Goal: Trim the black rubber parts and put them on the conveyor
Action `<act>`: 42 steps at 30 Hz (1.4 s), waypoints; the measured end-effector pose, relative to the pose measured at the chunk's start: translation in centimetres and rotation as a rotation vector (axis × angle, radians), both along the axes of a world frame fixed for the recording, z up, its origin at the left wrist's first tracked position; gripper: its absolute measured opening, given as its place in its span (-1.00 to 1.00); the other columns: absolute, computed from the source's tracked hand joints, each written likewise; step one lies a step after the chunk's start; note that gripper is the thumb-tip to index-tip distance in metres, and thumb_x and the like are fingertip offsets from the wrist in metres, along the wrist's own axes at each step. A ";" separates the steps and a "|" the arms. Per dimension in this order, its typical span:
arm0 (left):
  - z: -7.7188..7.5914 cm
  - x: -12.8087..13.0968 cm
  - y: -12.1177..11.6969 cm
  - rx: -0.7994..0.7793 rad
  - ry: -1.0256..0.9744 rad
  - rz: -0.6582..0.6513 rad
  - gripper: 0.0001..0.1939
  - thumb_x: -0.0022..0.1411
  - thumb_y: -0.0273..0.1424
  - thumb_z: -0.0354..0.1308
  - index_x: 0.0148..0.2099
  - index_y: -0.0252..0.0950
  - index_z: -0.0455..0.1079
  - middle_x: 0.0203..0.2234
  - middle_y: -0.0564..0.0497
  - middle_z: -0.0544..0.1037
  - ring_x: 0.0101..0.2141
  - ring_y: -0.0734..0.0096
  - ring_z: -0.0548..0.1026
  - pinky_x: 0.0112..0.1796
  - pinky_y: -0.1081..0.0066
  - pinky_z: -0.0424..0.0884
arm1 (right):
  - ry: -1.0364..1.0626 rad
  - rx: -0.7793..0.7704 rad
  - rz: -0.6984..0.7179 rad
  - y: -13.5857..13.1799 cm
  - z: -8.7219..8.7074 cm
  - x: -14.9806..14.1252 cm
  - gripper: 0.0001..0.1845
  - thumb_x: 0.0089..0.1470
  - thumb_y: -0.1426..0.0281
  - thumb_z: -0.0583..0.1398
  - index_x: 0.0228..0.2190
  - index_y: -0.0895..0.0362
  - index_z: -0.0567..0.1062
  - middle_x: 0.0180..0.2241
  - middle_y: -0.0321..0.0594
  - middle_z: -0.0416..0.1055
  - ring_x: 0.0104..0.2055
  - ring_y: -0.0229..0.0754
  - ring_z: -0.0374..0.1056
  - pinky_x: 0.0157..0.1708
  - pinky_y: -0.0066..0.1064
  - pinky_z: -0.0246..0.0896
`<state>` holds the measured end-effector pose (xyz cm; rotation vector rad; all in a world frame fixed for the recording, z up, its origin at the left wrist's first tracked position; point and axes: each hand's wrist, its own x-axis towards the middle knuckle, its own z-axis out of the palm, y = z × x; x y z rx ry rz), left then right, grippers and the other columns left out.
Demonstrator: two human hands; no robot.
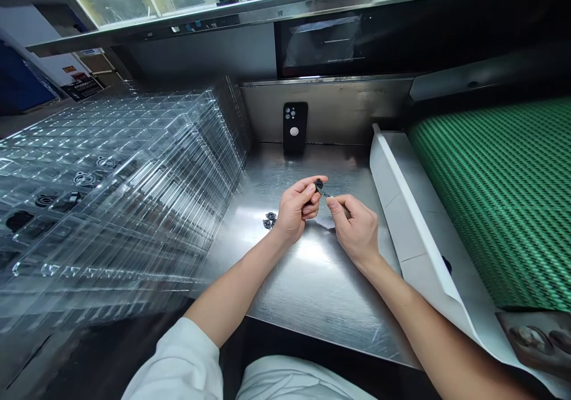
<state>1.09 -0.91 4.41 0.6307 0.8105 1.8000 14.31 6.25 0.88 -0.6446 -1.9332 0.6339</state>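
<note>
Between the thumb and fingers of my left hand is a small round black plastic part, held above the metal table. My right hand is closed in a pinch around a thin tool, whose tip meets the black part. Most of the tool is hidden by my fingers, so its exact kind does not show. Several similar black parts lie in a small cluster on the table, just left of my left wrist.
Tall stacks of clear plastic trays stand at the left, with black parts in the top one. A black phone leans against the back wall. A white raised edge borders the right side, beyond it a green conveyor belt.
</note>
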 end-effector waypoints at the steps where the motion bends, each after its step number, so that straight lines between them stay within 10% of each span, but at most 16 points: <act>1: 0.0 0.0 0.0 0.006 -0.001 -0.003 -0.63 0.18 -0.26 0.39 -0.01 -0.33 0.54 -0.52 0.14 0.28 -0.63 0.74 0.03 -0.60 0.59 -0.12 | 0.002 -0.009 -0.008 0.0 0.0 0.0 -0.58 0.44 0.10 0.17 -0.39 0.10 0.51 -0.53 -0.38 0.32 -0.50 -0.24 0.20 -0.42 -0.38 0.02; 19: 0.0 0.0 0.0 -0.002 0.007 -0.019 -0.63 0.19 -0.27 0.38 0.00 -0.33 0.53 -0.51 0.14 0.28 -0.63 0.74 0.03 -0.59 0.59 -0.11 | 0.056 -0.040 0.000 -0.1 0.2 0.1 -0.59 0.44 0.11 0.17 -0.39 0.10 0.50 -0.54 -0.38 0.29 -0.50 -0.24 0.18 -0.42 -0.39 0.04; 32: -0.6 1.6 0.2 -0.122 0.045 -0.150 -0.64 0.17 -0.20 0.35 -0.07 -0.30 0.47 -0.55 0.15 0.30 -0.65 0.70 0.08 -0.62 0.59 -0.13 | 0.222 -0.389 0.103 -0.4 0.4 -0.6 -0.55 0.25 -0.06 0.28 -0.34 0.07 0.47 -0.45 -0.27 0.44 -0.40 -0.12 0.36 -0.38 -0.35 0.25; 42: -1.5 1.5 0.5 -0.173 -0.074 0.004 -0.74 0.25 -0.31 0.28 -0.09 -0.27 0.33 -0.52 0.14 0.37 -0.65 0.63 0.21 -0.64 0.60 0.05 | 0.223 -0.387 0.056 -0.1 -0.1 -0.3 -0.58 0.31 0.00 0.20 -0.33 0.10 0.52 -0.55 -0.38 0.19 -0.52 -0.22 0.08 -0.51 -0.37 -0.01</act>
